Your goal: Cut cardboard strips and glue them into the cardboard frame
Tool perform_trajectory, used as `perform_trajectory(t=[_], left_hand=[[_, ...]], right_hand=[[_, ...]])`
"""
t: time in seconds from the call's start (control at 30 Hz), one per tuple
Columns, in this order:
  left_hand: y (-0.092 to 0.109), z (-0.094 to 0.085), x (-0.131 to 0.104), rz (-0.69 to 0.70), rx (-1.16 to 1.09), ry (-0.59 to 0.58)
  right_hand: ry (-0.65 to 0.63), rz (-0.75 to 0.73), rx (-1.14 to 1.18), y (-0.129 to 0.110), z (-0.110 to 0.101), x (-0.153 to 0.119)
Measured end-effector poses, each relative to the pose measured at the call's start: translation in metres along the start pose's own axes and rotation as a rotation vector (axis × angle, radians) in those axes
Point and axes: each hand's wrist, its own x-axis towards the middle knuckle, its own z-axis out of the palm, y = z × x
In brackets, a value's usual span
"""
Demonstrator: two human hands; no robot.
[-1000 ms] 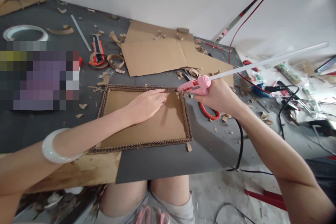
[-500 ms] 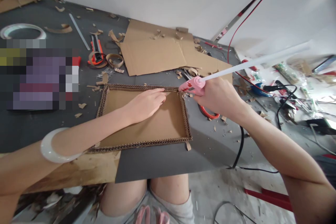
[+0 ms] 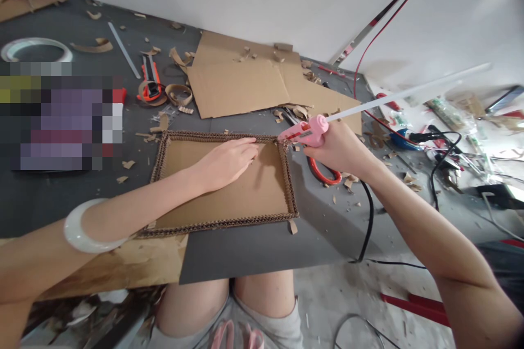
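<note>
Landmark: cardboard tray (image 3: 229, 196), a flat sheet with corrugated strip edging, lying on the dark table (image 3: 254, 251). Far left of the tray, tape roll (image 3: 36, 49); up-left of it, orange utility knife (image 3: 151, 83). Left hand (image 3: 227, 162) lies flat on the tray's floor, fingers loosely spread, gripping nothing, fingertips near the far rim. Behind the tray, loose cardboard sheets (image 3: 241, 84). At the tray's far right corner, pink glue gun (image 3: 305, 133), nozzle touching the rim; right hand (image 3: 341, 147) wrapped tight around its handle. Just right of the tray, red-handled scissors (image 3: 325, 174).
</note>
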Motion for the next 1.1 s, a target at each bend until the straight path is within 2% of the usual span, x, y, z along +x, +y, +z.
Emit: perform_trajectory(t=[0.2,0.33,0.43,0.53,0.63,0.77,0.93,1.1], left_hand=[[0.000,-0.001,-0.002,0.004,-0.010,-0.012],[0.003,-0.010,-0.001,-0.052,-0.020,0.002],[0.006,-0.022,0.010,-0.147,-0.088,0.047],[0.006,-0.030,0.030,-0.184,-0.178,0.041],[0.002,-0.027,0.054,-0.181,-0.179,0.009],[-0.003,-0.012,0.074,-0.184,-0.161,0.000],[-0.002,-0.005,0.081,-0.273,-0.241,0.004],[0.002,-0.009,0.082,-0.342,-0.124,-0.019]], right_hand=[[0.010,0.092,0.018,0.010,0.003,-0.004],[0.073,0.078,0.070,0.010,0.003,-0.011],[0.137,0.083,0.145,0.011,-0.001,-0.016],[0.178,0.104,0.191,0.017,-0.005,-0.021],[0.193,0.100,0.221,0.026,-0.003,-0.025],[0.229,0.131,0.232,0.039,0.009,-0.030],[0.241,0.194,0.228,0.051,0.021,-0.030],[0.217,0.160,0.202,0.057,0.024,-0.030]])
